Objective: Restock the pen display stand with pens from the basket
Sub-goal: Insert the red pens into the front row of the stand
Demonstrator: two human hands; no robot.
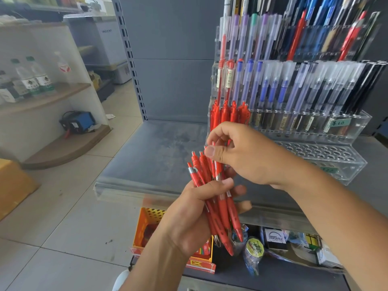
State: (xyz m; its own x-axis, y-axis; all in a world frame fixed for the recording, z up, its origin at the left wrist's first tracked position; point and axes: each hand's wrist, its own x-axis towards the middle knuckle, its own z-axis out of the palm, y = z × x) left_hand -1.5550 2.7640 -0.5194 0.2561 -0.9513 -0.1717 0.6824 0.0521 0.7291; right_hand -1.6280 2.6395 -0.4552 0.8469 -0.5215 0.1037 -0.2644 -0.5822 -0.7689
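My left hand (189, 219) grips a bundle of red click pens (222, 208) upright in front of the shelf. My right hand (245, 154) is just above it, thumb and fingers pinching the top of one pen in the bundle. The clear acrylic pen display stand (346, 124) rises at the right on the grey shelf (155, 156), tiers filled with blue, purple, black and red pens. Several red click pens (228, 113) stand in its lower left slots, just behind my right hand. An orange perforated basket (147, 223) sits on the lower shelf, partly hidden by my left arm.
The stand's lowest tier (315, 153) shows rows of unfilled holes. Small packaged goods (275, 238) lie on the lower shelf at the right. At the left are a tiled floor, a cardboard box (12, 185) and a white shelf unit with water bottles (35, 78).
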